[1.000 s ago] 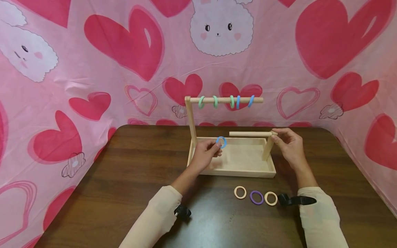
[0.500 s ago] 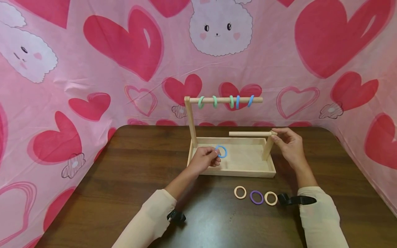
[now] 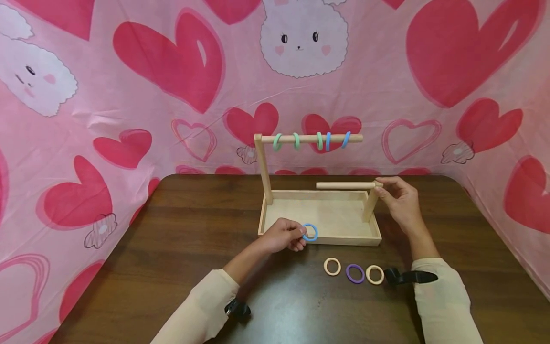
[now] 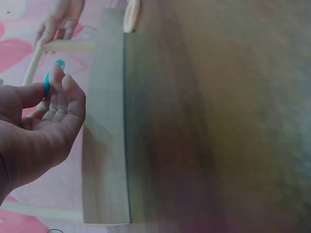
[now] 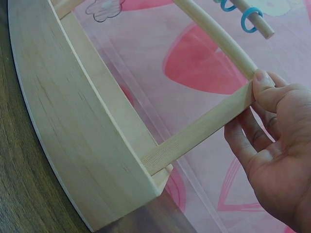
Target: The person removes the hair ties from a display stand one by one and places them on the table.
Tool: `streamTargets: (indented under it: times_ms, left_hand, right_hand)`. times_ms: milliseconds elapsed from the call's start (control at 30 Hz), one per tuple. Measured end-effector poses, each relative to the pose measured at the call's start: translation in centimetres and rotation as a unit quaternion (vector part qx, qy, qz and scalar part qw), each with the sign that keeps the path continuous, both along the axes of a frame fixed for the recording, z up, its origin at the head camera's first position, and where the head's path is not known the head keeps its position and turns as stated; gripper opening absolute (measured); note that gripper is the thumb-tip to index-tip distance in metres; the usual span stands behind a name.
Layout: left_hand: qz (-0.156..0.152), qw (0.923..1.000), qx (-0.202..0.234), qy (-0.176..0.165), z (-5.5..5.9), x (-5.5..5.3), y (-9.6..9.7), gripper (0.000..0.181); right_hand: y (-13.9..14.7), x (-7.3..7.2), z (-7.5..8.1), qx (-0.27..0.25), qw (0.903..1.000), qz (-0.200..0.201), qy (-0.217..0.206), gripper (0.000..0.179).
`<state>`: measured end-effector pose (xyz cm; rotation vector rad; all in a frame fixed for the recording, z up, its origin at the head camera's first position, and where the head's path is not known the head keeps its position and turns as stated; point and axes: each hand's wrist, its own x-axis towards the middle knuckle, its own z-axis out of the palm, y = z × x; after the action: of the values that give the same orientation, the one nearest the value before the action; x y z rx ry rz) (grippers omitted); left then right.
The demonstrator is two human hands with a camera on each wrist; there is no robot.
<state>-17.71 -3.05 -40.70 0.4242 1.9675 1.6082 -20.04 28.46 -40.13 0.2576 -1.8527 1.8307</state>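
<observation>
My left hand [image 3: 283,236] pinches a blue ring [image 3: 316,233] between thumb and fingers, over the front edge of the wooden tray stand [image 3: 343,240]. In the left wrist view the same ring [image 4: 47,83] shows edge-on at the fingertips. My right hand [image 3: 401,200] grips the top of the short right post [image 5: 199,128], where the lower bar [image 3: 343,185] joins it; that bar carries no rings. On the taller upper bar [image 3: 307,139] hang three green rings [image 3: 296,141] and two blue rings [image 3: 328,142].
On the dark wooden table [image 3: 180,267], in front of the tray, lie a cream ring [image 3: 332,274], a purple ring [image 3: 355,282] and a second cream ring [image 3: 375,283]. The tall left post [image 3: 264,172] rises from the tray. A pink heart-print cloth [image 3: 189,86] hangs behind.
My left hand has come down and towards me with the blue ring, from above the tray's middle to its front edge. The right hand keeps its grip on the post.
</observation>
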Motion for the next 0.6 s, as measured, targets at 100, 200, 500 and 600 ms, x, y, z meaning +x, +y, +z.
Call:
streamTargets:
  times_ms: [100,200,500,600]
  left_hand:
    - [-0.020,0.9994,-0.028,-0.009,-0.7,0.3,-0.1,0.029]
    - [-0.038,0.9972,-0.058,-0.029,-1.3,0.6,0.0,0.027]
    - [-0.080,0.9883,-0.122,-0.045,-2.1,1.1,0.0,0.024]
    - [-0.082,0.9872,-0.130,-0.041,-1.8,1.3,0.1,0.023]
  right_hand:
    - [0.0,0.0,0.0,-0.003,1.0000,0.001,0.000,0.038]
    - [0.0,0.0,0.0,0.001,1.0000,-0.004,-0.001,0.038]
    - [0.0,-0.1,-0.1,0.013,0.9998,-0.016,-0.002,0.036]
    - [0.1,-0.1,-0.1,0.015,0.9997,-0.017,-0.003,0.036]
